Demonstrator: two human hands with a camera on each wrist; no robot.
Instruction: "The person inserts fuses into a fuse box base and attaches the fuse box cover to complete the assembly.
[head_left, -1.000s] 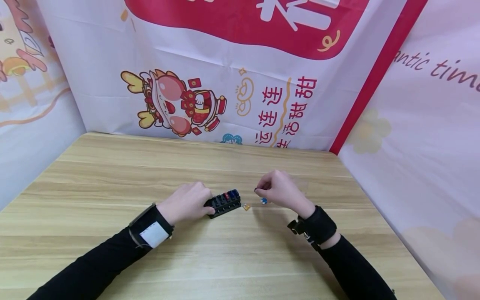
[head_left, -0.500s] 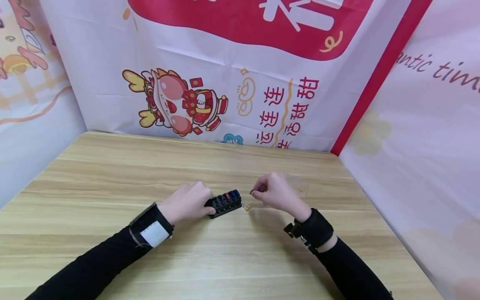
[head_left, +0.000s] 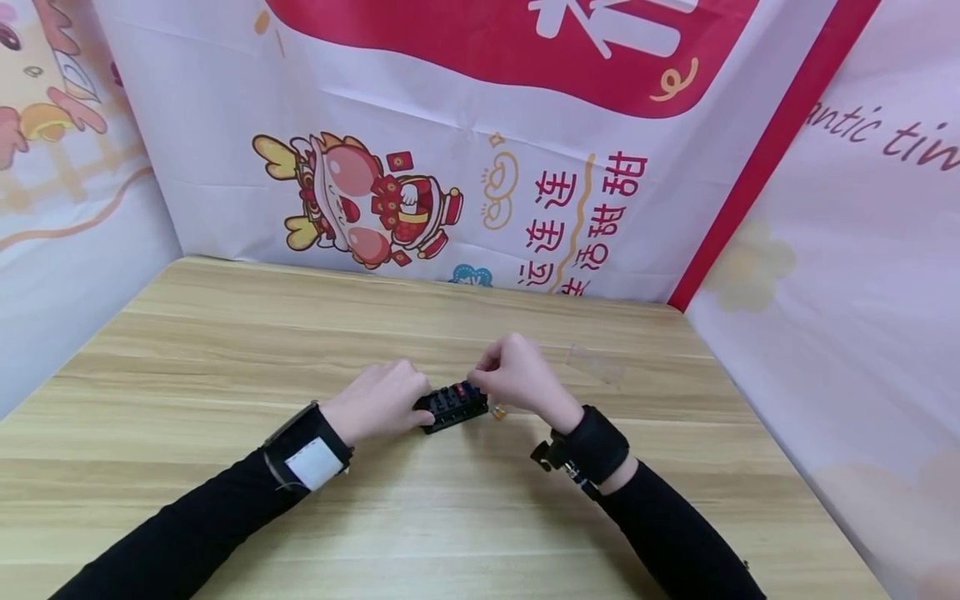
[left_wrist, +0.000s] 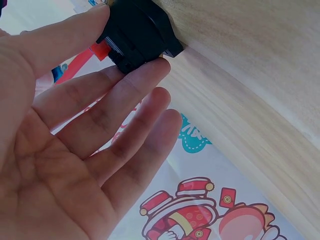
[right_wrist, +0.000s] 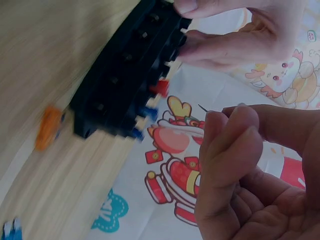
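A black fuse block (head_left: pixel 453 406) with a row of slots lies mid-table. My left hand (head_left: pixel 382 400) grips its left end between thumb and fingers. In the right wrist view, a red blade fuse (right_wrist: pixel 160 88) and blue ones (right_wrist: pixel 149 111) stick out of its top. Over the block's right end, my right hand (head_left: pixel 517 377) pinches a small dark piece (right_wrist: pixel 202 107); only a thin tip shows past the fingertips, so I cannot tell its kind. An orange fuse (right_wrist: pixel 49 128) lies on the table beside the block's right end, with a blue fuse (right_wrist: pixel 12 230) farther off.
A clear plastic sheet (head_left: pixel 596 364) lies on the wooden table (head_left: pixel 420 517) behind the right hand. A printed white cloth (head_left: pixel 495 108) hangs along the back edge, and more cloth covers both sides.
My right hand has moved left with the small dark piece, from beside the loose fuses to over the block's right end. The left hand keeps its grip on the block.
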